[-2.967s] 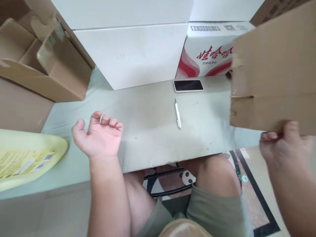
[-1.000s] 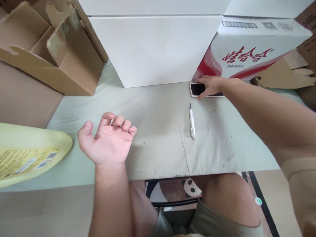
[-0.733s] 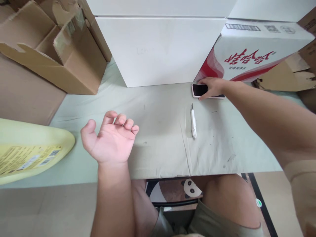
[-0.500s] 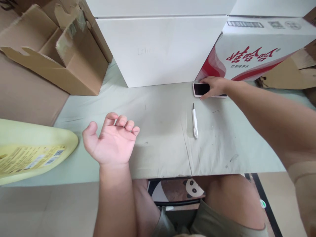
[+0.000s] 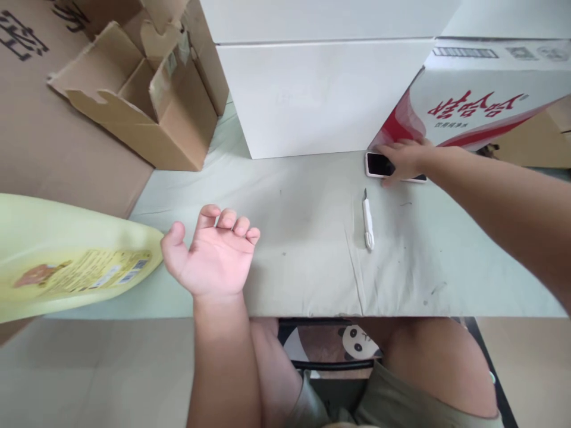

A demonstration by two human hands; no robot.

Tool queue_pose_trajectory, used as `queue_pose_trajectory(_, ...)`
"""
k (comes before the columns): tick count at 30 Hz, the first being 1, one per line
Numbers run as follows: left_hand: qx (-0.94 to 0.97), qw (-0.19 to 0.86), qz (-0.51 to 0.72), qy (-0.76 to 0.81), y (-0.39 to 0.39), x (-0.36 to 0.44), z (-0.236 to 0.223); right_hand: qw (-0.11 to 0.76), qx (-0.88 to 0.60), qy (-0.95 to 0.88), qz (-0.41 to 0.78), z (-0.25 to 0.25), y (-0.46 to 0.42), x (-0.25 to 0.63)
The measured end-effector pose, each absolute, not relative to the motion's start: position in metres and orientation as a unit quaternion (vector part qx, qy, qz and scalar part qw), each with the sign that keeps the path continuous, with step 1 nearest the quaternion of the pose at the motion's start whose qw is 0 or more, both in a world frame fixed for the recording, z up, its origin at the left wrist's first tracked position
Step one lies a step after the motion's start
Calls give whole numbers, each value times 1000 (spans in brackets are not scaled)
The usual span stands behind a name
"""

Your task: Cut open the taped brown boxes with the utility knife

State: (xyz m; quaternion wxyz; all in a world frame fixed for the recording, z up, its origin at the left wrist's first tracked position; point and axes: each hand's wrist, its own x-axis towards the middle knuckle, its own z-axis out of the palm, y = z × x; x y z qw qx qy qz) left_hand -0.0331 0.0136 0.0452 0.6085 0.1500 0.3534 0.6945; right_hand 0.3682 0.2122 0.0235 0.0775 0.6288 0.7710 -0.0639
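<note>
My left hand (image 5: 218,255) is held palm up above the near part of the table, its fingers apart and slightly curled, with nothing in it. At the far right, my right hand (image 5: 408,160) lies across a smartphone (image 5: 378,164) with a dark screen and a pale case. The thumb is at the phone's near edge and the fingers reach over its far edge; its middle is hidden under the hand. A white craft knife (image 5: 368,223) lies on the cloth between my hands, nearer the right one, blade pointing away from me.
A white box (image 5: 307,98) stands at the back, beside a red-and-white carton (image 5: 477,89). Open brown cardboard boxes (image 5: 182,131) are at the back left. A pale yellow bottle (image 5: 89,232) lies at the left. Pale green cloth (image 5: 307,238) covers the table; its front edge is above my legs.
The view has turned a little to the left, so everything sits farther right. My right hand has shifted slightly over the phone, and the phone and knife keep their places. The left hand stays open.
</note>
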Motion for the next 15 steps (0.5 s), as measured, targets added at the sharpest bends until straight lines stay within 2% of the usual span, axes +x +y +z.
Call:
queue_pose_trajectory(3,153,602,710,332,9,-42,47,193,592,782,-34,49,200,326)
queue_pose_trajectory(4,160,599,714,326,8,-44,48,204,568,797,-27,56,197,307)
queue_pose_trajectory(15,255,600,700,290,1,-51,48,2,426,903,-55,115,181,42)
